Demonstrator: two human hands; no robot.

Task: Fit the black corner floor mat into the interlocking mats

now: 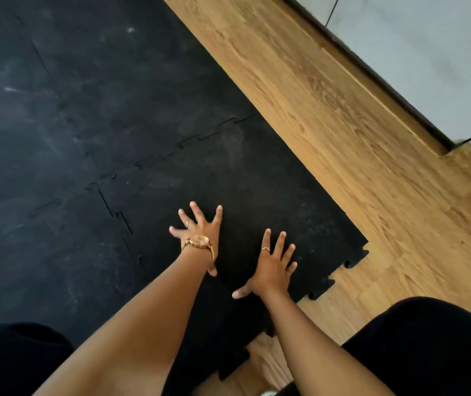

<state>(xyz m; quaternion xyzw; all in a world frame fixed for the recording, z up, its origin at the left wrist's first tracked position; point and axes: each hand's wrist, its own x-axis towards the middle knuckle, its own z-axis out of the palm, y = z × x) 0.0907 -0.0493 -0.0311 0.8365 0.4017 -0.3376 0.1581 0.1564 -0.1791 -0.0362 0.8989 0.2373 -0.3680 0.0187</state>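
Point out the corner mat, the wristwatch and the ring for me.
corner mat point(243, 178), head view, bare top surface.
wristwatch point(199, 240), head view, round gold face.
ring point(265, 248), head view, band on a right-hand finger.

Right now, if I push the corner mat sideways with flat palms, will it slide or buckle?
The corner mat lies flat under both the left hand and the right hand, so it probably slides rather than buckles. It looks like dense rubber, likely heavy and grippy on the wood floor. Its toothed edges may catch.
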